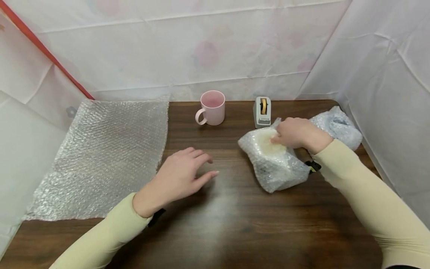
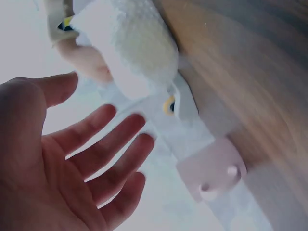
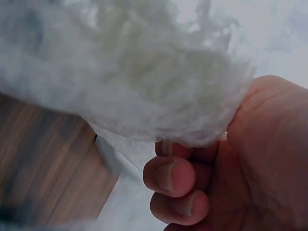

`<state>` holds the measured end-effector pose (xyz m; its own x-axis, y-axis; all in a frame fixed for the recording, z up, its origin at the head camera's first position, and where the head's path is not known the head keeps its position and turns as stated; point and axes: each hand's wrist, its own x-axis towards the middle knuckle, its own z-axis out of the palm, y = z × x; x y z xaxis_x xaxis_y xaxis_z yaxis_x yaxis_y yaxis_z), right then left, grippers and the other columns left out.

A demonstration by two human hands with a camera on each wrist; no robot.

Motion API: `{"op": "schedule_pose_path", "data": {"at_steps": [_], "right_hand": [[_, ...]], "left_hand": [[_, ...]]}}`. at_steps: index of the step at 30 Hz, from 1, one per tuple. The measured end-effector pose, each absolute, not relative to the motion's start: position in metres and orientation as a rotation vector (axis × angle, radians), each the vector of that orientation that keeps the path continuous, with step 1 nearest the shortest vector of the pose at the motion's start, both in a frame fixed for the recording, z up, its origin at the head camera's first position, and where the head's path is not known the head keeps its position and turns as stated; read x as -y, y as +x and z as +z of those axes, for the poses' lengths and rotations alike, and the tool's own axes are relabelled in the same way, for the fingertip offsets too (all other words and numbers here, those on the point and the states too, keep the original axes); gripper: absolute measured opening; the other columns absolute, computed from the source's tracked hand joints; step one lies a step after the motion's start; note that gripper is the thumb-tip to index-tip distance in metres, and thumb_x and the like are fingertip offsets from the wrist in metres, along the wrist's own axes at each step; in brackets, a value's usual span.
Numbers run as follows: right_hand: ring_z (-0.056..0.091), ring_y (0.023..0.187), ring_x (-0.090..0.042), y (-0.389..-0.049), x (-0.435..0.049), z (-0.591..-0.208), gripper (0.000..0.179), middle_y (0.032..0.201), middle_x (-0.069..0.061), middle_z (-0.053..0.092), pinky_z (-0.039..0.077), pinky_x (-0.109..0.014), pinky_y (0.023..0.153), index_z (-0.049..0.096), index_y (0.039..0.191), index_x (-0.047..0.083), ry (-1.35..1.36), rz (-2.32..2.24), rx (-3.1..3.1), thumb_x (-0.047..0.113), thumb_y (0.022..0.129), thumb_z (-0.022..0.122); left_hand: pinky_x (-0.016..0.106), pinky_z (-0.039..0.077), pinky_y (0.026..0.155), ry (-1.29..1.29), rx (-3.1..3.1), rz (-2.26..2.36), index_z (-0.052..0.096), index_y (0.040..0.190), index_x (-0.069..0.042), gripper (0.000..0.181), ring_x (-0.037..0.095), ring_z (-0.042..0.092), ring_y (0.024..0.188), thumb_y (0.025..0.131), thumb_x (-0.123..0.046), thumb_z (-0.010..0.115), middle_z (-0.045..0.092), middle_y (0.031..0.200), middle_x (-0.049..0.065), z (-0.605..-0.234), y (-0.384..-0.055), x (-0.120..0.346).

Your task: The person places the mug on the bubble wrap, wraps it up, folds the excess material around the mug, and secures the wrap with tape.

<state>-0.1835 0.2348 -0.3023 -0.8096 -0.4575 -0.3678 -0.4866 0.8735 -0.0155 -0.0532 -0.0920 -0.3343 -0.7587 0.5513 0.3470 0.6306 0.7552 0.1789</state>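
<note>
As left fingers (image 2: 117, 140) hover, right fingers (image 3: 175, 175) seemingly grip bubble-wrapped bundle (image 1: 273, 164)

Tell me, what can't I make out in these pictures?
Head: exact shape of the cream item, blurred by bubble wrap.
Head: contents of the rightmost bundle, hidden by wrapping.
Head: inner bottom of the mug, hidden by its wall.
Right wrist: thumb tip of the right hand, hidden by bubble wrap.

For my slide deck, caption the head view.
Right hand grips a whitish bubble-wrapped bundle; empty left hand above a dark brown wood-grain table.
</note>
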Motion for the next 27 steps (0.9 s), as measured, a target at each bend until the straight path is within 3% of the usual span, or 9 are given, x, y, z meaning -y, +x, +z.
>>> {"op": "schedule_pose_path", "data": {"at_steps": [3, 8, 12, 15, 18, 23, 27], "right_hand": [[0.062, 0.103, -0.045, -0.188, -0.252, -0.301, 0.041, 0.110, -0.022, 0.067, 0.049, -0.061, 0.084, 0.070, 0.105, 0.003, -0.657, 0.121, -2.679, 0.043, 0.098, 0.058], [0.060, 0.106, -0.048, -0.194, -0.273, -0.301, 0.049, 0.113, -0.025, 0.066, 0.047, -0.062, 0.087, 0.068, 0.114, -0.002, -0.618, 0.132, -2.677, 0.044, 0.098, 0.058], [0.064, 0.087, -0.035, -0.195, -0.280, -0.302, 0.046, 0.089, -0.016, 0.066, 0.050, -0.054, 0.080, 0.066, 0.089, 0.002, -0.626, 0.092, -2.691, 0.047, 0.097, 0.059], [0.054, 0.067, -0.022, -0.191, -0.283, -0.299, 0.050, 0.067, -0.004, 0.052, 0.047, -0.043, 0.068, 0.053, 0.070, 0.011, -0.629, 0.043, -2.710, 0.053, 0.095, 0.059], [0.045, 0.058, -0.017, -0.185, -0.285, -0.289, 0.054, 0.060, 0.001, 0.043, 0.041, -0.036, 0.061, 0.052, 0.064, 0.014, -0.624, 0.012, -2.721, 0.058, 0.095, 0.057], [0.050, 0.059, -0.016, -0.173, -0.291, -0.268, 0.052, 0.066, 0.002, 0.055, 0.044, -0.038, 0.060, 0.070, 0.079, 0.011, -0.634, -0.027, -2.744, 0.054, 0.100, 0.051], [0.052, 0.064, -0.016, -0.161, -0.295, -0.254, 0.044, 0.074, 0.002, 0.060, 0.044, -0.039, 0.063, 0.073, 0.095, 0.008, -0.660, -0.101, -2.810, 0.046, 0.103, 0.050]], "left_hand": [[0.038, 0.054, 0.064, -0.869, 2.720, -0.404, 0.070, 0.097, -0.017, 0.028, 0.016, 0.064, 0.083, 0.090, -0.045, 0.070, 0.070, 0.092, -0.006, -0.330, -0.047, 0.104], [0.040, 0.053, 0.060, -0.782, 2.783, -0.399, 0.069, 0.096, -0.019, 0.027, 0.016, 0.065, 0.079, 0.091, -0.045, 0.069, 0.069, 0.089, -0.007, -0.326, -0.044, 0.126], [0.040, 0.053, 0.059, -0.696, 2.843, -0.408, 0.070, 0.096, -0.020, 0.028, 0.015, 0.064, 0.074, 0.093, -0.048, 0.065, 0.069, 0.087, -0.007, -0.321, -0.046, 0.145], [0.039, 0.051, 0.058, -0.616, 2.918, -0.419, 0.071, 0.099, -0.022, 0.030, 0.012, 0.061, 0.069, 0.094, -0.050, 0.063, 0.070, 0.088, -0.007, -0.317, -0.048, 0.161], [0.041, 0.051, 0.061, -0.536, 2.993, -0.428, 0.071, 0.102, -0.022, 0.034, 0.011, 0.061, 0.070, 0.096, -0.053, 0.059, 0.071, 0.092, -0.005, -0.312, -0.051, 0.179], [0.047, 0.052, 0.066, -0.442, 3.078, -0.445, 0.070, 0.108, -0.019, 0.039, 0.016, 0.065, 0.077, 0.098, -0.053, 0.055, 0.072, 0.100, 0.001, -0.310, -0.059, 0.213], [0.054, 0.051, 0.077, -0.441, 3.138, -0.452, 0.069, 0.114, -0.012, 0.039, 0.031, 0.067, 0.094, 0.099, -0.046, 0.057, 0.070, 0.110, 0.012, -0.317, -0.066, 0.240]]}}
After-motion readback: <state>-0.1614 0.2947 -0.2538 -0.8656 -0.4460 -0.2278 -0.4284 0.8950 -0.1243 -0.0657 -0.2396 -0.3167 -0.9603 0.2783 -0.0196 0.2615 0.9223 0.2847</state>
